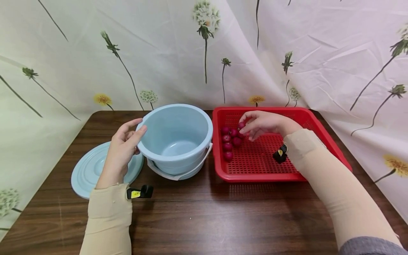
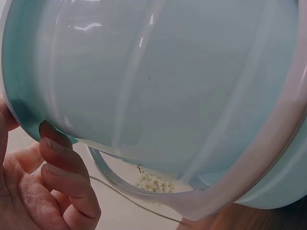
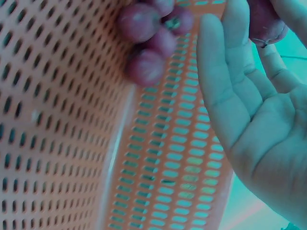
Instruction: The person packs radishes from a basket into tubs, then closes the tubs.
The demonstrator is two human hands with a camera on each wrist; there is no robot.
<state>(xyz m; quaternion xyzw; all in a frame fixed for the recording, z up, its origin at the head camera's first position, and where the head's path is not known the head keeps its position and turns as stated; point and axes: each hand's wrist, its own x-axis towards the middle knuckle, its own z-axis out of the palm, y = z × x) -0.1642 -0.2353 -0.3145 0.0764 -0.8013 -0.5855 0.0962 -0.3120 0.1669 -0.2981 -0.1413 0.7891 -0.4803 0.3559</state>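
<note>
My left hand (image 1: 122, 145) grips the left rim of a light blue bucket (image 1: 178, 166). Its thumb and index finger are at the rim, and in the left wrist view the other fingers (image 2: 67, 182) curl beside the outer wall. Over the left part of a red plastic basket (image 1: 264, 177), my right hand (image 1: 264, 124) pinches a small round dark-red fruit (image 3: 266, 24) between thumb and fingertips. Several more such fruits (image 1: 227, 146) lie bunched along the basket's left side; the right wrist view shows some of them (image 3: 146, 67) against the slotted wall.
A light blue round lid (image 1: 84, 173) lies flat left of the bucket, partly behind my left forearm. The bucket's handle (image 1: 178, 176) hangs down at its front. All stand on a dark wooden table (image 1: 191, 219), with a flower-printed cloth (image 1: 165, 53) behind.
</note>
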